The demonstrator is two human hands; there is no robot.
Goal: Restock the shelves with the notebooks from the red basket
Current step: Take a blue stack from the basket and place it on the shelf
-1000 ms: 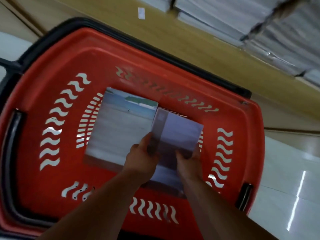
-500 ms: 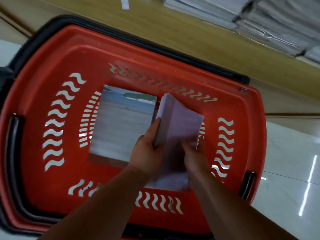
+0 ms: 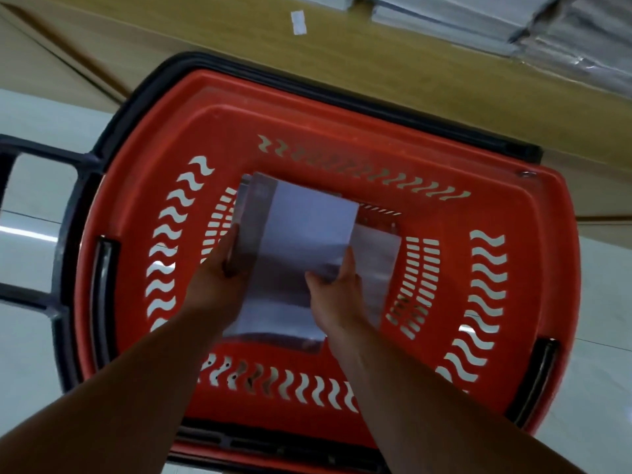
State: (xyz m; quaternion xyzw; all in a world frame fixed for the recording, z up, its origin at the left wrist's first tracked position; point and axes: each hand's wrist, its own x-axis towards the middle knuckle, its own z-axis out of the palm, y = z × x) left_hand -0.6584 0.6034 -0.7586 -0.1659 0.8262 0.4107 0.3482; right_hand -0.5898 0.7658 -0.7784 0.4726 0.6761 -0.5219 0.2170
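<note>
I count one red basket (image 3: 342,107), mid-frame. Two hands: left hand (image 3: 219,285), right hand (image 3: 337,295). Two notebooks I can separate: a held notebook (image 3: 301,234) at centre and a second notebook (image 3: 379,261) just right of it. Upper right, shelf stacks (image 3: 478,18) are too blurred to count. One white label (image 3: 298,22), top centre.

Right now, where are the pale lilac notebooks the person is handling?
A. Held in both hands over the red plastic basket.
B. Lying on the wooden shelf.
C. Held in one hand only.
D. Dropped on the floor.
A: the left hand grips the left edge of the pale lilac notebooks and the right hand the right edge, above the red plastic basket.
</note>
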